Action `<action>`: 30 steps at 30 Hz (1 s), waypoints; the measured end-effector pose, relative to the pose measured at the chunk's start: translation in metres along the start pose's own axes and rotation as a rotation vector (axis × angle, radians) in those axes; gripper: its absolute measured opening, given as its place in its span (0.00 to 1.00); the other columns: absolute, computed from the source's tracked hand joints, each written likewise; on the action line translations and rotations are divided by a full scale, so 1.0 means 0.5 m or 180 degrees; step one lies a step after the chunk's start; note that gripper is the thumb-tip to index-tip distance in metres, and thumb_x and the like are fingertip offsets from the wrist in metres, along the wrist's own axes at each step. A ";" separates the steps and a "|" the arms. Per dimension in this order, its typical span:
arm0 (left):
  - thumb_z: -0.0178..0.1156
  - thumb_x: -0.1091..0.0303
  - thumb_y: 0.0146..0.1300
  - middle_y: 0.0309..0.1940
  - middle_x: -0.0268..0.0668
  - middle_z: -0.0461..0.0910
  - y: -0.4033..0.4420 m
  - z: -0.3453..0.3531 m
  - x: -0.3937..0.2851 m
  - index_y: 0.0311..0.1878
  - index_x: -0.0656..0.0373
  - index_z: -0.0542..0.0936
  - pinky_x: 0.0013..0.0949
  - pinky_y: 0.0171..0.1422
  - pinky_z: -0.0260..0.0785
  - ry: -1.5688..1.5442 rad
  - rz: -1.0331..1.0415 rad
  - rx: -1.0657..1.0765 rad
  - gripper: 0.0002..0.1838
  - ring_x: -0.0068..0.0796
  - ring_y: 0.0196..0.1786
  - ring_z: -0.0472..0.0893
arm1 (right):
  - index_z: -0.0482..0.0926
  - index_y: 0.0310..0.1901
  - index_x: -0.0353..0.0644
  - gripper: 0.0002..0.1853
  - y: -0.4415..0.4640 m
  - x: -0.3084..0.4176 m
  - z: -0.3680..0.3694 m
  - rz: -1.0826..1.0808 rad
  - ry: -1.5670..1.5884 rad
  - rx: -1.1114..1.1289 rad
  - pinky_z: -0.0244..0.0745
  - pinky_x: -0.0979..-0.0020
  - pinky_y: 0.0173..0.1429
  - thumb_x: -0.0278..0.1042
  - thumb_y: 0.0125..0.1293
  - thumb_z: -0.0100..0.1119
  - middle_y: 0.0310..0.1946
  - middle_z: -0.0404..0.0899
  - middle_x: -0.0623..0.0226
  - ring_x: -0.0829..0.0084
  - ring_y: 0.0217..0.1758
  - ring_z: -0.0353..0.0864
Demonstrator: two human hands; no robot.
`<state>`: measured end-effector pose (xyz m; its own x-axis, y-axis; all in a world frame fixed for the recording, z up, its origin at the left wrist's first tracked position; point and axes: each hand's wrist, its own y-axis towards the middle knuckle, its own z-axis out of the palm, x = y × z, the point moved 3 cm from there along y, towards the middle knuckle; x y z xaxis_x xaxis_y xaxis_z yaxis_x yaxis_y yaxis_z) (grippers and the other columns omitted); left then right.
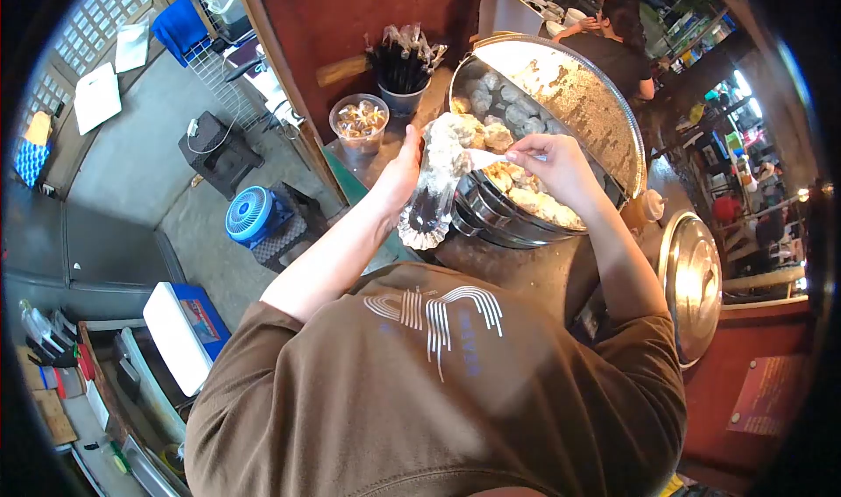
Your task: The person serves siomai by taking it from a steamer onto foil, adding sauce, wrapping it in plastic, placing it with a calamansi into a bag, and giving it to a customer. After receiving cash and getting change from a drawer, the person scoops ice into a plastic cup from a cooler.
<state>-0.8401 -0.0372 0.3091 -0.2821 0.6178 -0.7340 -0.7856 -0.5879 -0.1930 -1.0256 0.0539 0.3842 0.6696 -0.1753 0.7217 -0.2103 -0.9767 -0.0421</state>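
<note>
My left hand (405, 171) is closed around the side of a clear plastic container (427, 221) with a fluted end. Whitish lumpy food (445, 146) shows at its upper part. Between the thumb and fingers of my right hand (554, 166) is a small white utensil (484, 159), spoon-like, its tip touching or close to that food. Just beyond both hands stands a round metal steamer (499, 225). Pale dumplings (539, 201) fill its near part, and more dumplings (504, 98) lie behind a divider.
A clear tub (359, 120) and a cup of dark wrapped utensils (403, 98) stand left of the steamer. A metal lid (692, 287) leans at the right. On the left are a blue fan (251, 215) and a cooler (186, 335). Another person (618, 50) sits beyond.
</note>
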 end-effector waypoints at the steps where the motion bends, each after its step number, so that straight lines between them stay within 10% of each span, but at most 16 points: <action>1: 0.30 0.37 0.69 0.38 0.38 0.80 0.000 -0.001 0.002 0.63 0.51 0.65 0.29 0.30 0.76 0.0043 0.0021 -0.0089 0.32 0.27 0.30 0.81 | 0.83 0.36 0.38 0.10 -0.002 0.007 -0.001 -0.0037 -0.0161 -0.0031 0.73 0.72 0.37 0.37 0.60 0.63 0.25 0.81 0.60 0.74 0.28 0.79; 12: 0.29 0.35 0.68 0.30 0.36 0.79 0.004 -0.045 0.021 0.53 0.53 0.70 0.30 0.24 0.74 -0.0106 -0.0301 -0.0152 0.33 0.26 0.23 0.78 | 0.83 0.35 0.43 0.10 0.005 -0.005 -0.052 -0.0125 -0.1209 -0.0754 0.75 0.64 0.42 0.41 0.58 0.62 0.29 0.82 0.57 0.59 0.36 0.82; 22: 0.29 0.36 0.69 0.34 0.38 0.80 -0.004 -0.049 -0.001 0.55 0.56 0.70 0.30 0.25 0.75 0.0000 -0.0105 -0.0368 0.34 0.27 0.25 0.79 | 0.80 0.30 0.47 0.03 0.130 -0.054 0.032 -0.1884 -0.3038 -0.0934 0.75 0.64 0.37 0.34 0.56 0.59 0.29 0.77 0.68 0.65 0.36 0.78; 30: 0.29 0.35 0.68 0.29 0.36 0.78 0.012 -0.063 -0.004 0.53 0.55 0.70 0.31 0.27 0.75 -0.0147 0.0111 -0.0212 0.34 0.29 0.25 0.80 | 0.84 0.34 0.44 0.08 0.124 -0.112 -0.043 -0.0803 -0.1195 -0.1168 0.74 0.65 0.40 0.37 0.57 0.61 0.27 0.82 0.63 0.68 0.31 0.81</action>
<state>-0.8272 -0.0584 0.2888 -0.3349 0.6190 -0.7104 -0.7368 -0.6420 -0.2120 -1.0915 0.0056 0.3559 0.9236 -0.0398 0.3812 -0.1996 -0.8990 0.3899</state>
